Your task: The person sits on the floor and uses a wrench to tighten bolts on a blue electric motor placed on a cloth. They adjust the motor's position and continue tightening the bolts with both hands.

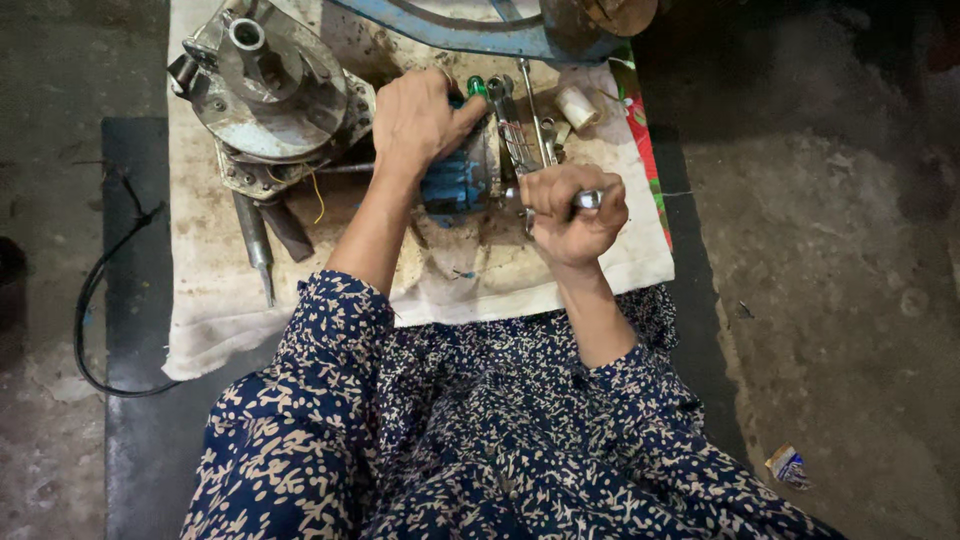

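A small blue motor [455, 183] is pinned on a stained cloth [440, 280] by the left hand [418, 120], steadying it while the right hand [572, 212] is closed around a metal tool handle [590, 198].

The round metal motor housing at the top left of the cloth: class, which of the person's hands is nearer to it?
Left. The left hand grips the blue part right beside the motor housing; the right hand, closed on a metal tool, sits farther away.
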